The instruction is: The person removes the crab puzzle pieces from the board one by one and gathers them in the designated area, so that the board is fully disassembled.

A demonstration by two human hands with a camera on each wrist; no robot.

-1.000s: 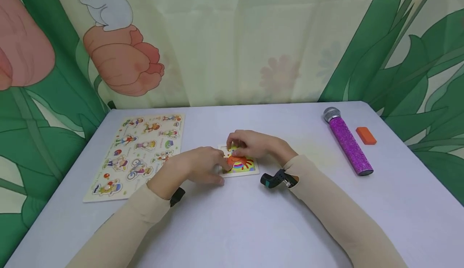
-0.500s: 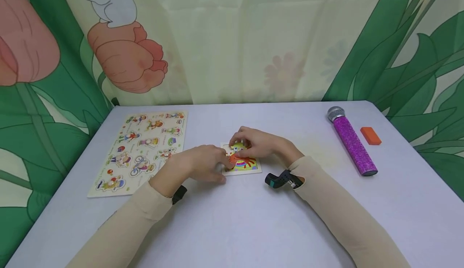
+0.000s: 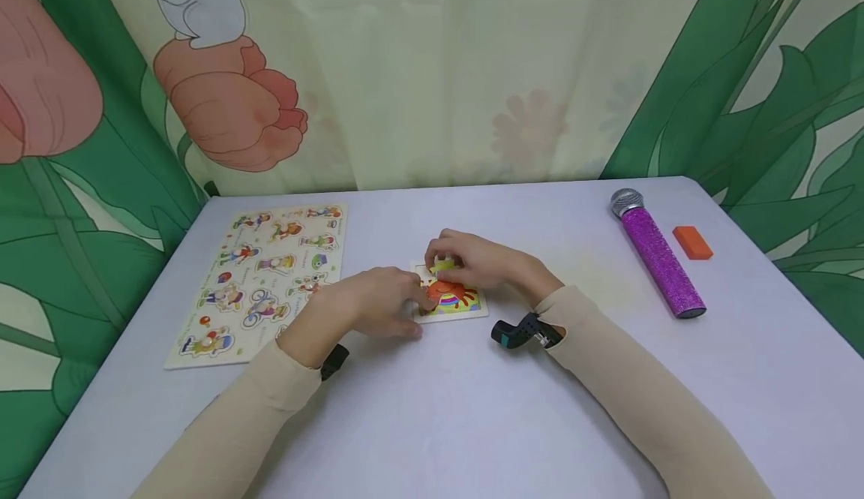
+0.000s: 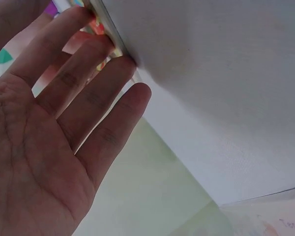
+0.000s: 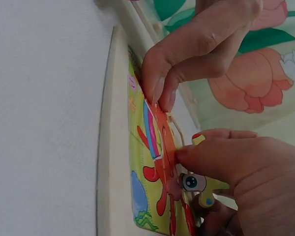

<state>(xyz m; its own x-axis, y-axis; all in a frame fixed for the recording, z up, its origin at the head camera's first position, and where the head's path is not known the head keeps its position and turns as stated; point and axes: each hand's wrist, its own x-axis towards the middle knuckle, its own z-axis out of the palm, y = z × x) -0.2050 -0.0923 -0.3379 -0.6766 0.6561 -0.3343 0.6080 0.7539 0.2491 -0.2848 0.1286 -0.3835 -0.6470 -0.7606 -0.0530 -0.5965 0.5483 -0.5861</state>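
Observation:
A small jigsaw puzzle (image 3: 466,314) with a red crab and a rainbow lies in a pale frame at the table's middle. My right hand (image 3: 481,259) pinches a yellow puzzle piece (image 5: 210,186) with a printed eye, tilted up at the puzzle's far side; the thumb also covers part of the red picture. From the left, my left hand (image 3: 378,300) rests its fingertips on the crab's left part. In the left wrist view its fingers (image 4: 93,98) are fairly straight, some touching the frame's edge. The piece's far end is hidden behind the right fingers.
A large picture board (image 3: 270,289) with several cartoon figures lies at the left, close to the left forearm. At the right lie a glittery purple microphone (image 3: 661,259) and an orange block (image 3: 692,243). A printed curtain (image 3: 432,71) hangs behind the table.
The yellow piece under my right hand now stands more tilted, and the fingers have shifted slightly. My left hand has stayed on the puzzle. The head view has shifted a little.

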